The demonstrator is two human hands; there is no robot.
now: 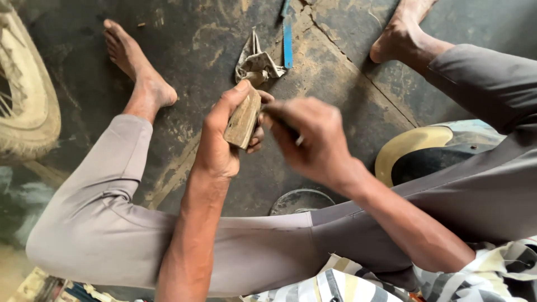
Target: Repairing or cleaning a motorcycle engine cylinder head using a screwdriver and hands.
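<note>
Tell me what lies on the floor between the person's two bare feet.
A crumpled pale rag and a thin blue strip lie on the dark floor, in the head view.

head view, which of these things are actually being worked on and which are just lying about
In hand:
- wooden block, gripped by the left hand
- thin dark tool, pinched by the right hand next to the block

Lying about:
- crumpled rag on the floor
- blue strip beside the rag
- tyre at the left edge
- round tin by the leg
- yellow-rimmed bowl at the right
</note>
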